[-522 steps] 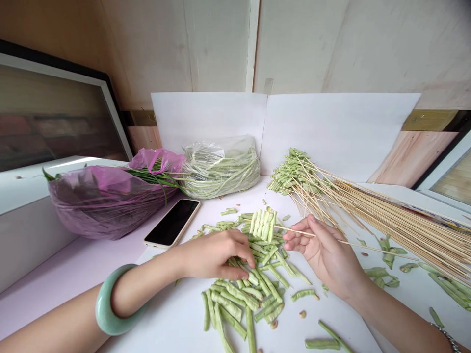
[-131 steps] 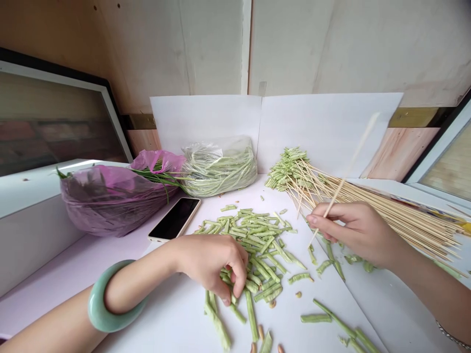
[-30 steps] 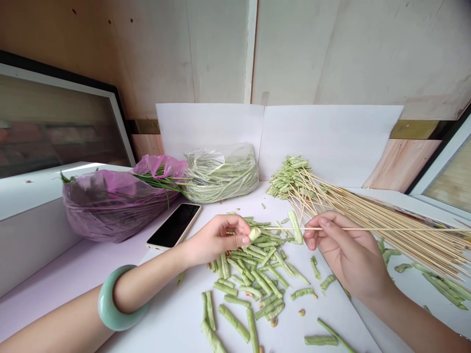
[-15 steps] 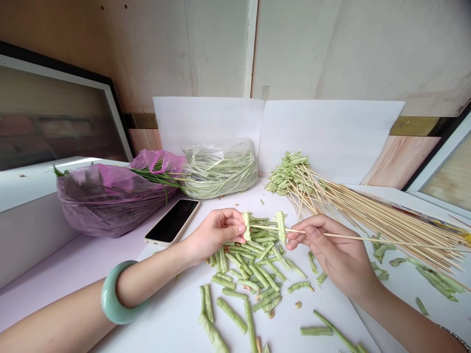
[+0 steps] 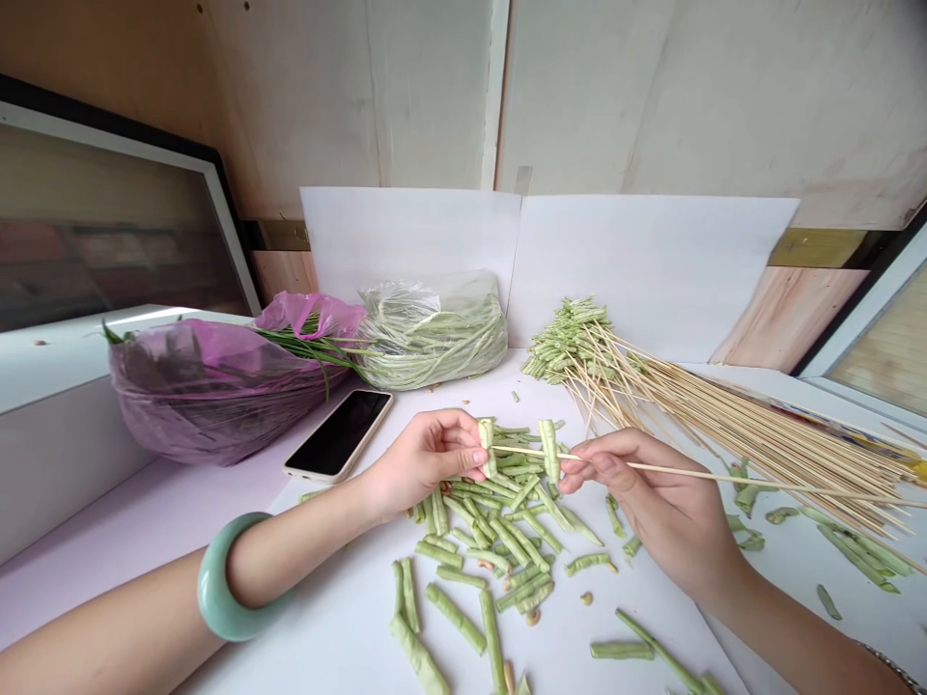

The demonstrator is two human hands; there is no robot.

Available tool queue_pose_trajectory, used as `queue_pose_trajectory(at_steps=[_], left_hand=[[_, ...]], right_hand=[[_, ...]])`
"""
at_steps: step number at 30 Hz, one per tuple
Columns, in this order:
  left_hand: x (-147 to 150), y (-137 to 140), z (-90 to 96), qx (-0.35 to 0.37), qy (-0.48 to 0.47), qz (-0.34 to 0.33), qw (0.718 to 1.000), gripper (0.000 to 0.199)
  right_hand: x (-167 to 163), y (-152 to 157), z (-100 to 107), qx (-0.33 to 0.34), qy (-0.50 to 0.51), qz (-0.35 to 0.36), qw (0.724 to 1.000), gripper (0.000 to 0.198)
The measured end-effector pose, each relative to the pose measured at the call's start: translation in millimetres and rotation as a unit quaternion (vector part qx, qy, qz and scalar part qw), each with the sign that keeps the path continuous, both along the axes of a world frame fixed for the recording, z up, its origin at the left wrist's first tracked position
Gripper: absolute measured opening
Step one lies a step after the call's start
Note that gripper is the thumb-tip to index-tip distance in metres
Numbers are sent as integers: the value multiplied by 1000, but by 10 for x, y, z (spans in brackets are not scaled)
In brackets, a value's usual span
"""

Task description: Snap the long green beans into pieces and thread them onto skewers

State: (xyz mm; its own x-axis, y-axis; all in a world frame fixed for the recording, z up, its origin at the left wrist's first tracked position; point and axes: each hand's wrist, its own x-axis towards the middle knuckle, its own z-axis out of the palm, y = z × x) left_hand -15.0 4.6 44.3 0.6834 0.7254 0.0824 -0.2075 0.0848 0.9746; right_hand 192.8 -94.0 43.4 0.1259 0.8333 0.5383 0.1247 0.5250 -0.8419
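My left hand (image 5: 435, 458) pinches a short piece of green bean (image 5: 486, 446) at the tip end of a thin wooden skewer (image 5: 688, 472). A second bean piece (image 5: 548, 451) is threaded crosswise on the skewer, just left of my right fingertips. My right hand (image 5: 659, 502) grips the skewer between thumb and fingers, its long end running off to the right. Beneath both hands lies a loose pile of cut bean pieces (image 5: 518, 541) on white paper. Whether the skewer's tip has entered the left piece is hidden by my fingers.
Filled bean skewers (image 5: 569, 343) lie at the back, beside many bare skewers (image 5: 760, 434). A phone (image 5: 340, 434), a purple bag of greens (image 5: 217, 386) and a clear bag of long beans (image 5: 435, 333) stand left. Bean scraps (image 5: 855, 550) lie right.
My right hand has shifted slightly left with the skewer, bringing the threaded bean piece a little nearer to the one in my left hand. My left hand has barely moved.
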Motion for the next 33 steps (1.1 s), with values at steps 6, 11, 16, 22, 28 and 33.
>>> queue_pose_trajectory(at_steps=[6,11,16,22,28,33], left_hand=[[9,-37,41,2,5,11,1000,33],[17,-58,64,4,14,9,1000,32],[14,-47,50,15,20,11,1000,32],[14,-62,-15,33,33,-12,999,29],[14,-108,-19,102,73,-32,992,21],[19,-137,-29,112,77,-39,990,22]], right_hand=[[-26,-10,7,-31,6,-5,999,19],[-29,-1,-7,-34,13,8,999,17],[1,29,-52,-12,-13,46,999,11],[-1,35,-115,-25,-36,111,993,10],[-71,1,-126,-61,-30,119,991,9],[-63,28,-132,-45,-66,137,987,10]])
